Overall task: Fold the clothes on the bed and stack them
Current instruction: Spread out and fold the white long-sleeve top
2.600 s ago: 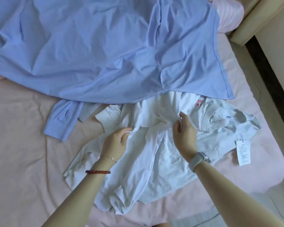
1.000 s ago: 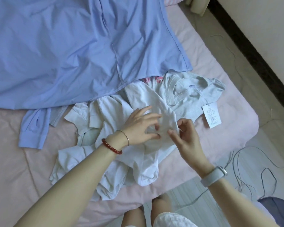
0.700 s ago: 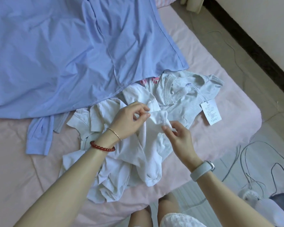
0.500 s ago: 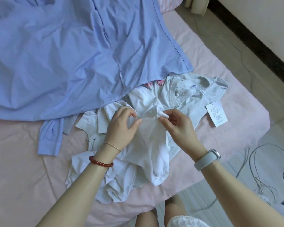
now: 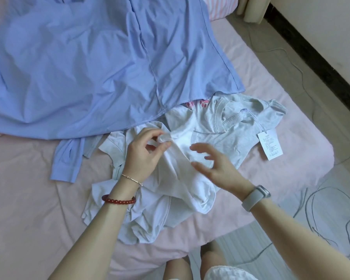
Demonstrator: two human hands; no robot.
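The blue shirt [image 5: 89,67] runs past the top edge and hides most of a pink-printed garment [image 5: 196,103], while the hang tag [image 5: 270,145] print is too small to read

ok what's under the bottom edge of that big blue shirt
Poking out from under the blue shirt are a white garment, a grey t-shirt and a bit of pink-patterned fabric. How far they reach underneath is covered.

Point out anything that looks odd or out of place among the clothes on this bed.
The light grey T-shirt has a white paper hang tag tied at its collar, which suggests it is unworn. Otherwise it is only unfolded laundry: a crumpled white garment and a spread blue shirt.
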